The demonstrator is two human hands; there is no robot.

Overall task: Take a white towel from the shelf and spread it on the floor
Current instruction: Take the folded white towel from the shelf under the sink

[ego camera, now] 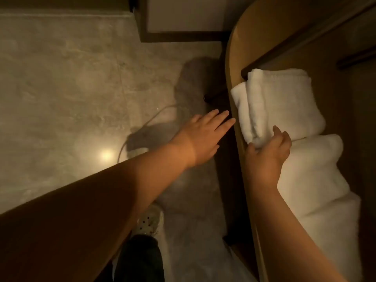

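A folded white towel (276, 104) lies on the wooden shelf (234, 58) at the right, with another white towel (317, 180) piled nearer to me. My right hand (268, 151) grips the near lower corner of the folded towel, thumb under and fingers over its edge. My left hand (205, 133) hovers flat with fingers apart just left of the shelf's curved front edge, holding nothing. The grey floor (61, 78) spreads out to the left below.
A white cable (140, 129) runs across the floor to a power strip under my left forearm. A bright light reflection (106, 154) shows on the floor. A dark door frame (183, 35) stands at the top. My shoe (149, 218) and dark trouser leg are below.
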